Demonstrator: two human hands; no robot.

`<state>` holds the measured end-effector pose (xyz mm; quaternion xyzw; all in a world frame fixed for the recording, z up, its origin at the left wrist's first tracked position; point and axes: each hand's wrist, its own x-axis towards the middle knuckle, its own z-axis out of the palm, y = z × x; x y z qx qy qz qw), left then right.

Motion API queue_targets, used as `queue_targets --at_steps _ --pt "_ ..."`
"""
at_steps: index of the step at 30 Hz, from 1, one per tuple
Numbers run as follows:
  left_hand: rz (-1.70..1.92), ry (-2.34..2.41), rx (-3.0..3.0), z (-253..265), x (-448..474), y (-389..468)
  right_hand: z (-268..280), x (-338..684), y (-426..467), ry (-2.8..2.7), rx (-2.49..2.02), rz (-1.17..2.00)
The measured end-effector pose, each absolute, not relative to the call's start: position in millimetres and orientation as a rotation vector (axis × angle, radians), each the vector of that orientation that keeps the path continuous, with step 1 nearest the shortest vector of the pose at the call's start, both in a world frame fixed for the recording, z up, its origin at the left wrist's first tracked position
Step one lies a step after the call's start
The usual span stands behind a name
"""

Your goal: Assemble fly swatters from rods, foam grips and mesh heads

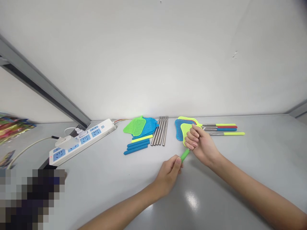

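While the bright-green tubular handle (185, 155) is held over the grey counter (134, 182), its long axis slanting away and rightward, the left hand (168, 173) wraps its fingers round the near end; the right hand (200, 143), at the far end, curls its fingers about a mostly hidden silver metal rod (189, 149). Beyond the handle lie multicoloured mesh fly swatters (225, 129); leftward, bare silver metal tubes (160, 131).

Slim bare forearms (259, 188); bare left hand (169, 171), bare right hand (202, 143).

Grey table (107, 185) with power strip (85, 139), mesh heads (135, 126), coloured sleeves (138, 144), metal tubes (165, 131) and fly swatters (220, 129).
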<state>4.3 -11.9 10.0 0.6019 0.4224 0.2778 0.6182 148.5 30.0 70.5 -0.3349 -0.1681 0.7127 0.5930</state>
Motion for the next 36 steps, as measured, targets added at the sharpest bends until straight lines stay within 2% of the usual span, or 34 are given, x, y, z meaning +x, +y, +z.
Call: queue_targets --at_steps 9,36 --pt "0.618 0.983 1.371 8.5 4.4 -12.0 81.4 163.1 37.5 -0.381 -0.734 1.577" --pt "0.518 0.994 1.494 14.8 0.8 -14.2 62.2 159.1 31.0 -0.279 -0.665 1.591"
